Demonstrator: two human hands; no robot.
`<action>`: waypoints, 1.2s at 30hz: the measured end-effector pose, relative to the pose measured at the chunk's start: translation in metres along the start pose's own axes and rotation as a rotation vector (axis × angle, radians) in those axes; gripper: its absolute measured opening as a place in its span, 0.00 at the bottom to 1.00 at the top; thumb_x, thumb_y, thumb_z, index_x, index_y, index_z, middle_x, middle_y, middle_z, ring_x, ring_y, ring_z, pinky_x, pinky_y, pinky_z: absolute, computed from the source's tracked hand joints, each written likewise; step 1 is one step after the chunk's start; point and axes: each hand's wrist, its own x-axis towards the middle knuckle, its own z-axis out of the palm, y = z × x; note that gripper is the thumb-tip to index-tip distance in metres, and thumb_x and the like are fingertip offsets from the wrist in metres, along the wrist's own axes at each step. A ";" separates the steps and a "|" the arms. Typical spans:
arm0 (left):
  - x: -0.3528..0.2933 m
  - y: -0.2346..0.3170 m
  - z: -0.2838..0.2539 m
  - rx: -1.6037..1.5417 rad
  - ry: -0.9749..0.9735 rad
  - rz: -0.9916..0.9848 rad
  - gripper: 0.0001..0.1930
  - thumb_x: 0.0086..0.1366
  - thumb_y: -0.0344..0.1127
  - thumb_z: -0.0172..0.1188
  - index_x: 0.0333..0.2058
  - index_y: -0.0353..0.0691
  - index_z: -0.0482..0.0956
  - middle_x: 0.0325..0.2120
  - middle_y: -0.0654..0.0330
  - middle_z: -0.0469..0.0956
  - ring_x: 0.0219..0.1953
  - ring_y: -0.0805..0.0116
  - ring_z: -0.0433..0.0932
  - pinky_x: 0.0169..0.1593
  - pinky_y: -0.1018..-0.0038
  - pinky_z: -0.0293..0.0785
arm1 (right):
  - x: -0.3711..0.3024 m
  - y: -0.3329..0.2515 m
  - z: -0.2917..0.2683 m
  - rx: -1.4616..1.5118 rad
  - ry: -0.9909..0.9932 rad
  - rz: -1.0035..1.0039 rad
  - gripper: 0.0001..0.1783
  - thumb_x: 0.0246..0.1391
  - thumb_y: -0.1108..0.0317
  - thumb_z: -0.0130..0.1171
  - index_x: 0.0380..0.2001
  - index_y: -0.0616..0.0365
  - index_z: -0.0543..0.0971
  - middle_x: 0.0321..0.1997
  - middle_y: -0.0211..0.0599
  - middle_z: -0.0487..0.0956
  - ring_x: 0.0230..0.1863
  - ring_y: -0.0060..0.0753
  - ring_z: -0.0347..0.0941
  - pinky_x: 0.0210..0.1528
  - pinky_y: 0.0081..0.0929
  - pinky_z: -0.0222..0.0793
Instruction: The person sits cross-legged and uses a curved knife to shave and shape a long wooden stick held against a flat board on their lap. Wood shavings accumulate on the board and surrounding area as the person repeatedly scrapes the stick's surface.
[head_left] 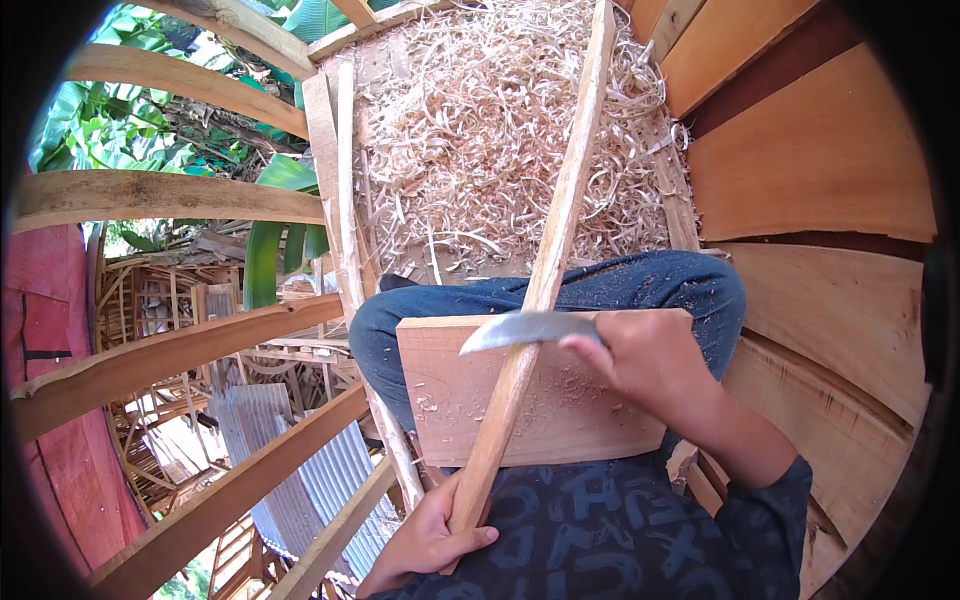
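Left hand [440, 532]: we see its fingers closed around the lower end of a long, narrow, pale-brown wooden strip [562, 220], thumb laid across it. Right hand [648, 362]: fingers curled tight in a grip on a curved, grey-metal knife [525, 331]; the handle is hidden in the fist. We note the blade crossing the strip, its tip toward the left; we cannot tell whether the edge bites.

The strip runs obliquely from the left hand, over a flat, light-brown rectangular wooden board [440, 385] on the lap, and on above a heap of thin, curly, pale wood shavings [500, 150]. We record small chips on the board and specks on the blue denim trousers [650, 280]. Brown wooden planks [810, 170] stand at right; wooden rails [170, 195] at left.
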 end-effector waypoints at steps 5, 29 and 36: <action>-0.001 -0.008 -0.021 0.074 -0.066 -0.065 0.33 0.54 0.35 0.66 0.54 0.30 0.61 0.27 0.65 0.69 0.28 0.79 0.67 0.32 0.80 0.65 | 0.007 -0.003 0.004 -0.026 0.086 -0.093 0.31 0.57 0.43 0.48 0.15 0.59 0.75 0.11 0.42 0.73 0.15 0.43 0.74 0.18 0.35 0.68; 0.004 0.000 -0.024 -0.224 -0.108 -0.149 0.26 0.49 0.23 0.64 0.46 0.33 0.62 0.17 0.67 0.58 0.19 0.78 0.59 0.24 0.79 0.54 | 0.062 0.060 -0.004 0.022 0.093 0.167 0.28 0.55 0.45 0.52 0.14 0.59 0.73 0.11 0.40 0.72 0.14 0.40 0.72 0.17 0.33 0.67; 0.004 0.005 -0.024 -0.201 -0.090 -0.165 0.25 0.50 0.23 0.63 0.46 0.33 0.62 0.16 0.67 0.58 0.16 0.79 0.58 0.21 0.80 0.53 | 0.055 0.034 0.006 0.032 0.074 -0.036 0.30 0.56 0.43 0.50 0.13 0.58 0.73 0.09 0.43 0.70 0.12 0.42 0.71 0.15 0.35 0.66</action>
